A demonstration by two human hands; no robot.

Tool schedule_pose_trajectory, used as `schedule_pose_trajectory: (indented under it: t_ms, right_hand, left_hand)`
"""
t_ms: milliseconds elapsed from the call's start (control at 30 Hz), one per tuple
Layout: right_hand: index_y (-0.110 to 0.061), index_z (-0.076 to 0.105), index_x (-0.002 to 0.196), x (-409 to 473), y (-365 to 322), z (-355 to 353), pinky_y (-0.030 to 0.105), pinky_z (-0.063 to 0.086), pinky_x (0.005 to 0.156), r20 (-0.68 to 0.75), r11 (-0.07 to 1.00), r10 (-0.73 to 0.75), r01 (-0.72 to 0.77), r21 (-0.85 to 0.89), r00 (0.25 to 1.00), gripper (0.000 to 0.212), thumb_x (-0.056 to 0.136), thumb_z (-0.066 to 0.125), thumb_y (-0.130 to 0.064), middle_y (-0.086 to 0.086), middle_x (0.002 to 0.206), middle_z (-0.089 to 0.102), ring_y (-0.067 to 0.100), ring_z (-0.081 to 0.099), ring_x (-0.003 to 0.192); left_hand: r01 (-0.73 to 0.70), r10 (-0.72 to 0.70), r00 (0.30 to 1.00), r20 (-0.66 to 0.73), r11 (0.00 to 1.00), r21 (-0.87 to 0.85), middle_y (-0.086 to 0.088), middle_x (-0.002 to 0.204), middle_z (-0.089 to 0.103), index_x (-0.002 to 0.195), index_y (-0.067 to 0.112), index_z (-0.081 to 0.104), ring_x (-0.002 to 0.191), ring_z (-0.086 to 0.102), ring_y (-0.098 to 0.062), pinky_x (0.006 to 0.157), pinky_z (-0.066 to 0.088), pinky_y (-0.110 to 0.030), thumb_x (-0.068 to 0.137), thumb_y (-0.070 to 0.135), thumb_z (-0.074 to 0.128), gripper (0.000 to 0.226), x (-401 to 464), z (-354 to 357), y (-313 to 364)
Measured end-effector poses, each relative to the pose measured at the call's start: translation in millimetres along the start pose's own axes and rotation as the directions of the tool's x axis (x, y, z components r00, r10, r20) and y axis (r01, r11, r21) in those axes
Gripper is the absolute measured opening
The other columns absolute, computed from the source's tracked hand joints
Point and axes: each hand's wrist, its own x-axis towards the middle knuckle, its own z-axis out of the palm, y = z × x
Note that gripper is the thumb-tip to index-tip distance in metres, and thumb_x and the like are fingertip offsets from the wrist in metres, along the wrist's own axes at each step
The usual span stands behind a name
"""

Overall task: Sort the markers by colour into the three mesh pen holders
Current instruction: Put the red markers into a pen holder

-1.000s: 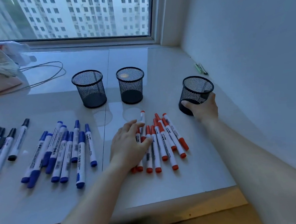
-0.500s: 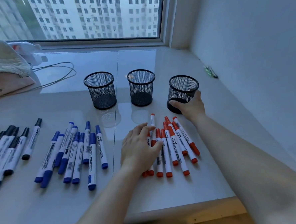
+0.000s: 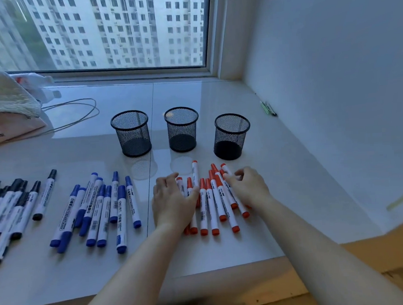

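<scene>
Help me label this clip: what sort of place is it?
Probably a room high in an apartment block: a glossy window ledge serves as the worktop, with high-rise towers outside the window and a folded towel lying at the left.

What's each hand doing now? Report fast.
Left hand: open, resting flat on the red-capped white markers.
Right hand: fingers curled over the markers; grip cannot be told.

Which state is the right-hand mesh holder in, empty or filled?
Empty. Through the right-hand mesh holder only its dark base shows; the red markers lie on the table.
</scene>
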Motion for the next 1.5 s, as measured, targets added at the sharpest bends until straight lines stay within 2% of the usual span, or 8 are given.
schedule_pose_trajectory:
  t_ms: [133, 400, 700, 867, 1000, 1167, 1333, 1500]
  right_hand:
    - [-0.016, 0.048, 0.121, -11, 3, 3, 0.037, 0.036, 0.097, -0.01, 0.977, -0.088, 0.084, -0.194, 0.996, 0.054, 0.085, 0.048, -0.056, 0.006, 0.126, 0.048, 0.024, 0.044, 0.118]
    - [-0.013, 0.042, 0.126, -13, -1, 0, 0.036, 0.034, 0.096, 0.023, 0.964, -0.102, 0.105, -0.246, 0.995, 0.058, 0.086, 0.043, -0.055, 0.007, 0.128, 0.045, 0.024, 0.041, 0.118]
    - [-0.009, 0.039, 0.128, -9, -4, -3, 0.036, 0.038, 0.089, 0.081, 0.951, -0.098, 0.117, -0.286, 0.992, 0.059, 0.089, 0.04, -0.053, 0.01, 0.127, 0.044, 0.027, 0.044, 0.114]
    - [-0.003, 0.039, 0.125, -11, -6, -6, 0.038, 0.038, 0.091, 0.091, 0.921, -0.123, 0.148, -0.361, 0.988, 0.042, 0.094, 0.038, -0.031, 0.015, 0.128, 0.043, 0.031, 0.043, 0.115]
    - [-0.002, 0.039, 0.125, -9, -5, -8, 0.038, 0.037, 0.093, 0.119, 0.927, -0.112, 0.147, -0.345, 0.987, 0.042, 0.095, 0.037, -0.032, 0.015, 0.13, 0.043, 0.031, 0.042, 0.117]
    - [-0.004, 0.041, 0.122, -2, -5, -11, 0.035, 0.038, 0.084, 0.155, 0.929, -0.078, 0.128, -0.348, 0.985, 0.04, 0.094, 0.039, -0.032, 0.014, 0.127, 0.046, 0.031, 0.048, 0.112]
    - [-0.014, 0.046, 0.099, 5, -3, -16, 0.029, 0.035, 0.068, 0.155, 0.937, -0.046, 0.096, -0.337, 0.987, 0.024, 0.083, 0.051, -0.031, 0.008, 0.101, 0.055, 0.024, 0.05, 0.084]
    - [-0.018, 0.049, 0.087, 5, 1, -22, 0.025, 0.031, 0.051, 0.165, 0.948, -0.062, 0.109, -0.299, 0.984, 0.018, 0.078, 0.056, -0.032, -0.001, 0.078, 0.051, 0.021, 0.052, 0.075]
  left_hand:
    - [0.033, -0.033, 0.999, 0.004, 0.996, 0.082, -0.01, 0.129, 0.044, 0.13, 0.011, 0.035, 0.12, 0.041, -0.026, 0.099, 0.036, -0.038, 0.081, 0.058, 0.053, 0.07, -2, 0, 4]
    - [0.084, -0.089, 0.996, 0.032, 0.988, 0.133, -0.01, 0.115, 0.049, 0.114, 0.007, 0.041, 0.107, 0.045, -0.025, 0.09, 0.039, -0.036, 0.081, 0.056, 0.052, 0.06, 0, -4, 6]
    - [0.104, -0.116, 0.992, 0.058, 0.978, 0.18, -0.012, 0.115, 0.047, 0.117, 0.004, 0.04, 0.108, 0.044, -0.027, 0.09, 0.038, -0.039, 0.081, 0.049, 0.049, 0.059, 4, -6, 10]
    - [0.104, -0.118, 0.991, 0.069, 0.979, 0.178, -0.013, 0.117, 0.046, 0.118, 0.005, 0.04, 0.109, 0.043, -0.027, 0.089, 0.037, -0.038, 0.083, 0.045, 0.048, 0.054, 4, -6, 10]
    - [0.101, -0.118, 0.989, 0.089, 0.978, 0.182, -0.014, 0.119, 0.045, 0.122, 0.003, 0.039, 0.111, 0.042, -0.028, 0.09, 0.037, -0.037, 0.085, 0.04, 0.046, 0.053, 5, -7, 10]
    - [0.09, -0.11, 0.987, 0.119, 0.983, 0.162, -0.013, 0.116, 0.046, 0.12, 0.003, 0.041, 0.107, 0.042, -0.026, 0.087, 0.038, -0.037, 0.085, 0.036, 0.044, 0.048, 7, -10, 8]
    - [0.073, -0.1, 0.986, 0.133, 0.979, 0.192, -0.011, 0.11, 0.047, 0.114, 0.004, 0.044, 0.098, 0.041, -0.024, 0.084, 0.038, -0.033, 0.083, 0.035, 0.048, 0.044, 8, -10, 7]
    - [0.068, -0.095, 0.986, 0.139, 0.981, 0.184, -0.01, 0.096, 0.051, 0.096, 0.006, 0.047, 0.083, 0.046, -0.023, 0.069, 0.038, -0.03, 0.081, 0.029, 0.055, 0.028, 15, -17, 9]
